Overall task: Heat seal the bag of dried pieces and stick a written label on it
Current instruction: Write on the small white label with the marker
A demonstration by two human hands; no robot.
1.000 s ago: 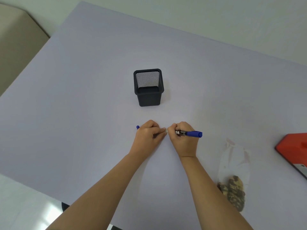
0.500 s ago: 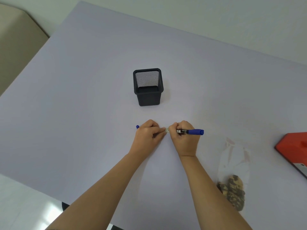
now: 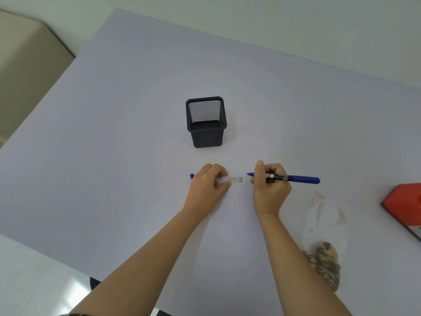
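A small white label (image 3: 237, 180) lies flat on the table between my hands, with printed lines on it. My left hand (image 3: 208, 184) pins its left end with thumb and fingers; a blue pen cap (image 3: 191, 176) pokes out from behind that hand. My right hand (image 3: 270, 187) grips a blue pen (image 3: 293, 178), its fine tip pointing left just right of the label. The clear bag (image 3: 323, 226) lies at the lower right, with mottled brown dried pieces (image 3: 324, 263) at its near end. The red heat sealer (image 3: 405, 204) sits at the right edge.
A black mesh pen holder (image 3: 206, 122) stands upright beyond my hands. The pale lilac table (image 3: 114, 133) stretches left and far; its near-left edge runs diagonally above a white floor. A beige seat (image 3: 27, 71) is at the far left.
My right hand has drawn back to the right with the pen, off the label. The label now shows in the gap between my hands. My left hand has stayed put.
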